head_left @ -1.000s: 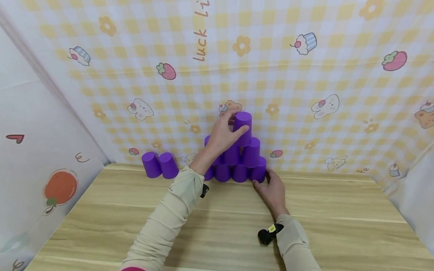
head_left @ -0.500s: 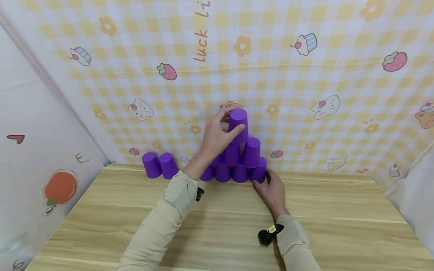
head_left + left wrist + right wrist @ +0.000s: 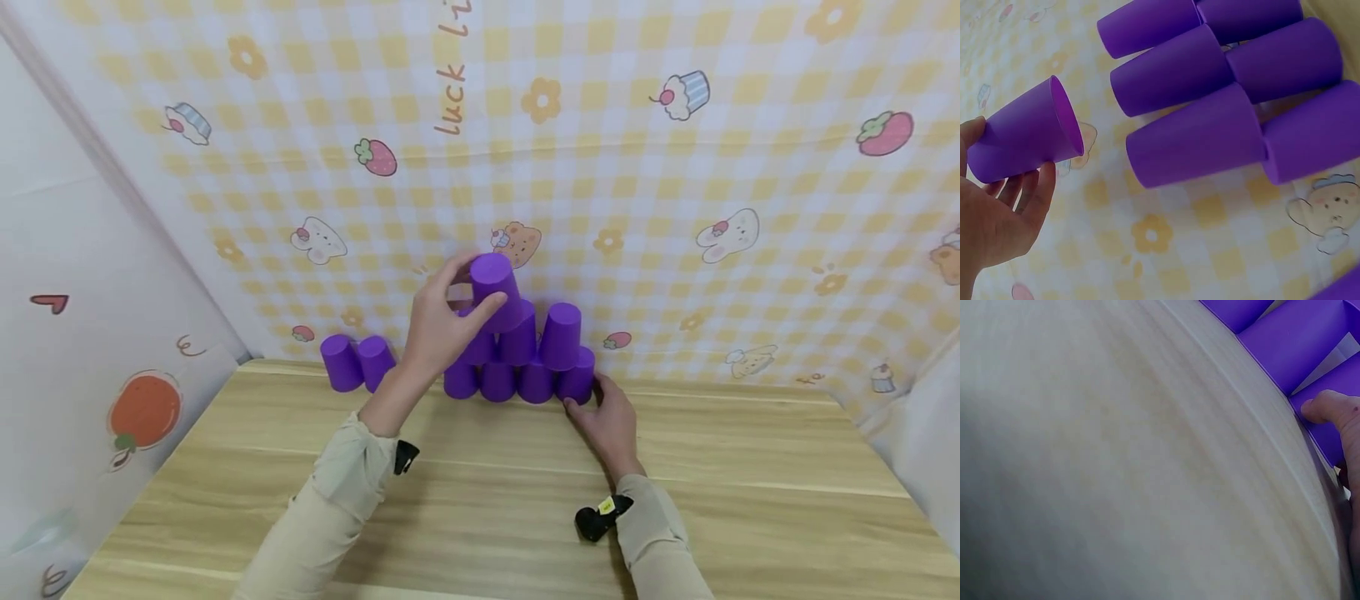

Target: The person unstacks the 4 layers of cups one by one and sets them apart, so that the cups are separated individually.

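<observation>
My left hand [image 3: 442, 325] grips an upside-down purple cup [image 3: 495, 287] between thumb and fingers. In the left wrist view this held cup [image 3: 1029, 134] hangs apart from the stack, its open rim towards the other cups. Below it, three upside-down cups form a second tier, with the right one [image 3: 562, 336] standing a little apart from its neighbour [image 3: 519, 335]. They rest on a bottom row of several cups [image 3: 498, 381]. My right hand [image 3: 609, 421] holds the rightmost bottom cup [image 3: 576, 377], thumb in front, as the thumb [image 3: 1322, 406] shows in the right wrist view.
Two more upside-down purple cups [image 3: 341, 364] stand side by side to the left of the stack. A wood-grain table [image 3: 480, 517] carries everything. Close behind the stack hangs a yellow checked cloth [image 3: 645, 183], and a white cloth [image 3: 90, 275] stands at the left.
My left hand has carried its cup leftwards, from over the right of the second tier to over its left part. My right hand keeps its place at the bottom cup.
</observation>
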`<state>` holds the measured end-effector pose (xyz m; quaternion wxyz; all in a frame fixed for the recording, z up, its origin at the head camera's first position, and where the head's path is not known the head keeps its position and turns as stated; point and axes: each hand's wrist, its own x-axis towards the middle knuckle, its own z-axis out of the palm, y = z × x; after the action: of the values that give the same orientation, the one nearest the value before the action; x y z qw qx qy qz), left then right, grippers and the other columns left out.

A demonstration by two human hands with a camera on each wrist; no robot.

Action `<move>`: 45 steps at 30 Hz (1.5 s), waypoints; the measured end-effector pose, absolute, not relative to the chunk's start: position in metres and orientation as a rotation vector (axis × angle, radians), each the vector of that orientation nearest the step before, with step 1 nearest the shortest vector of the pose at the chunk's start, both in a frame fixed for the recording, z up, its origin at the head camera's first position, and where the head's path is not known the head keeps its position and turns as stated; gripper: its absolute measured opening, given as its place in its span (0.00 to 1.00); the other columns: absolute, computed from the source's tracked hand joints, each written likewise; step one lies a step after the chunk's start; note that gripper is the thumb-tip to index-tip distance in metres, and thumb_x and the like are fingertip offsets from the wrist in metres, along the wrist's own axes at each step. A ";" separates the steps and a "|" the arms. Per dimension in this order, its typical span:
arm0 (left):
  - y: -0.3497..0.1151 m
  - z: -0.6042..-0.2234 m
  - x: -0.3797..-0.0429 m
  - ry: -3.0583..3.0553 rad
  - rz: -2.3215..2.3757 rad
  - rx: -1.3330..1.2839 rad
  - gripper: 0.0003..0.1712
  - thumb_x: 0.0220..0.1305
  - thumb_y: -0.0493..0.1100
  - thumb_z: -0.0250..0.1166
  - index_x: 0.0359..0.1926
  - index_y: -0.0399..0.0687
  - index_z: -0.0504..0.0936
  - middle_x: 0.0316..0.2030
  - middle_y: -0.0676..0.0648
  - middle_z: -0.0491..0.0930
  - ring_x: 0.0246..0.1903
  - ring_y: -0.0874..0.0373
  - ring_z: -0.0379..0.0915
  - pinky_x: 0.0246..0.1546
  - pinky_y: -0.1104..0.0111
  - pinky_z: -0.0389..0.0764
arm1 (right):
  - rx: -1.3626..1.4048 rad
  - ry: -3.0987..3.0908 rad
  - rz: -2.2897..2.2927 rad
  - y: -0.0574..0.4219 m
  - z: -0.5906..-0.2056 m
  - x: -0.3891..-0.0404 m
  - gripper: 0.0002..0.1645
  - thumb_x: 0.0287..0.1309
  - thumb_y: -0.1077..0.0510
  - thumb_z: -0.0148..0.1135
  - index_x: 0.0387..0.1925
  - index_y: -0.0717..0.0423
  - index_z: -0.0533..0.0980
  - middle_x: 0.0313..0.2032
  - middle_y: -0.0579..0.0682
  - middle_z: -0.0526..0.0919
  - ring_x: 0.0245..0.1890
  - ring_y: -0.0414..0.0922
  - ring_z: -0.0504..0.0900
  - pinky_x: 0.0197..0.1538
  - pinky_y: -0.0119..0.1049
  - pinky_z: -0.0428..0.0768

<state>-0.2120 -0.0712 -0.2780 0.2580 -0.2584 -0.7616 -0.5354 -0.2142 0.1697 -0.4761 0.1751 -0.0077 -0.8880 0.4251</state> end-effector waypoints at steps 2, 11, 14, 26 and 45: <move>-0.076 -0.274 -0.198 -2.076 -1.467 -0.660 0.28 0.54 0.37 0.69 0.56 0.35 0.72 0.45 0.41 0.78 0.44 0.52 0.74 0.39 0.61 0.81 | -0.025 -2.516 1.208 0.170 -0.477 -0.214 0.38 0.45 0.55 0.72 0.57 0.66 0.69 0.53 0.64 0.75 0.52 0.56 0.75 0.56 0.44 0.73; -0.111 -0.273 -0.172 -2.133 -1.425 -0.544 0.29 0.52 0.31 0.69 0.56 0.31 0.71 0.47 0.37 0.77 0.44 0.48 0.73 0.37 0.58 0.82 | -0.014 -2.501 1.201 0.169 -0.481 -0.216 0.38 0.44 0.55 0.72 0.57 0.66 0.69 0.52 0.64 0.75 0.52 0.57 0.75 0.55 0.45 0.73; -0.124 -0.279 -0.173 -2.132 -1.403 -0.528 0.28 0.52 0.31 0.69 0.55 0.32 0.72 0.46 0.37 0.77 0.44 0.49 0.73 0.37 0.61 0.82 | -0.012 -2.501 1.204 0.170 -0.479 -0.215 0.38 0.45 0.55 0.72 0.57 0.67 0.68 0.53 0.64 0.75 0.53 0.57 0.74 0.56 0.45 0.73; -0.173 -0.320 -0.188 -2.170 -1.293 -0.433 0.29 0.52 0.42 0.71 0.56 0.45 0.75 0.43 0.46 0.80 0.40 0.56 0.75 0.36 0.61 0.82 | -0.034 -2.531 1.220 0.171 -0.472 -0.213 0.39 0.46 0.53 0.71 0.58 0.66 0.68 0.54 0.63 0.74 0.53 0.56 0.74 0.57 0.44 0.72; -0.221 -0.366 -0.195 -2.209 -1.193 -0.215 0.27 0.51 0.37 0.71 0.54 0.40 0.75 0.42 0.41 0.80 0.38 0.54 0.74 0.28 0.78 0.79 | -0.020 -2.532 1.224 0.171 -0.477 -0.215 0.39 0.46 0.53 0.71 0.59 0.65 0.67 0.54 0.62 0.74 0.54 0.56 0.73 0.57 0.44 0.72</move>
<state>-0.1947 -0.2209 -0.3657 0.3057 -0.0811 -0.8347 -0.4508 -0.2149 0.1706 -0.4771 0.1638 -0.0071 -0.8881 0.4294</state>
